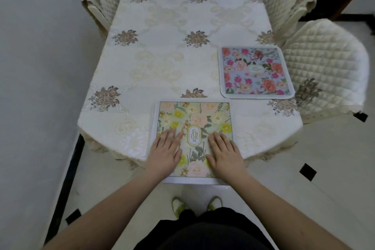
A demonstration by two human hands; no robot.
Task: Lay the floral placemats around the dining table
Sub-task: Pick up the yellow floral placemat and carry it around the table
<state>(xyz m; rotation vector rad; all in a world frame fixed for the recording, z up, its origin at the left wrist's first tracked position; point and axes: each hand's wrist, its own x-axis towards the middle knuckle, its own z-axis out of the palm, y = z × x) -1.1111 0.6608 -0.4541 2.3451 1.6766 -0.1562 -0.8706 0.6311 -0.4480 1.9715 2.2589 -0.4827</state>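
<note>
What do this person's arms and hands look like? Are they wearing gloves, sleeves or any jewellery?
Both are bare. The left hand and the right hand have no gloves, and no rings show on the fingers. The forearms are uncovered as far as the picture shows, with no sleeve, watch or bracelet in sight. Lower down, the person wears dark clothing and yellow-green shoes.

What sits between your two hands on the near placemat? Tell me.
In the head view, between the left hand and right hand lies only the yellow placemat itself, with its oval GARDEN label.
</note>
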